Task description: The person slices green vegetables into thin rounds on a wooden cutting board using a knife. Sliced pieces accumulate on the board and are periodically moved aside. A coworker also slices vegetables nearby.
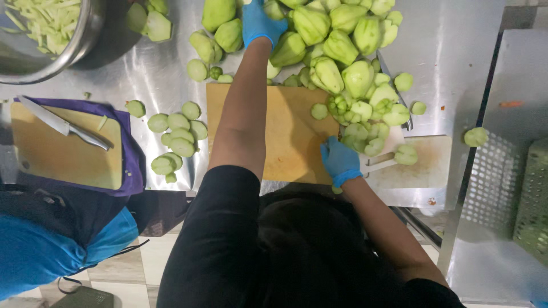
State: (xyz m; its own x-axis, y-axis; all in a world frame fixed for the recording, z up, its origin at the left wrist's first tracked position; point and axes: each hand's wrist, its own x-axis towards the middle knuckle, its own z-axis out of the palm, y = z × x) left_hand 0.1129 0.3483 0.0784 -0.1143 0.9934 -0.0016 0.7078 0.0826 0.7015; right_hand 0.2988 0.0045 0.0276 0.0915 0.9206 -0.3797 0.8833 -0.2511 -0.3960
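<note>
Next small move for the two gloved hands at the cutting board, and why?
Probably close the left hand on one whole green gourd and draw it back onto the wooden cutting board. That hand is stretched into the gourd pile, the board's middle is bare, and the right hand waits at the board's edge beside cut pieces. What the right fingers hold cannot be told.

The scene is lit brightly from above, strong glare is thrown on the steel table (154,74), and the dark sleeves below are left slightly blurred.
</note>
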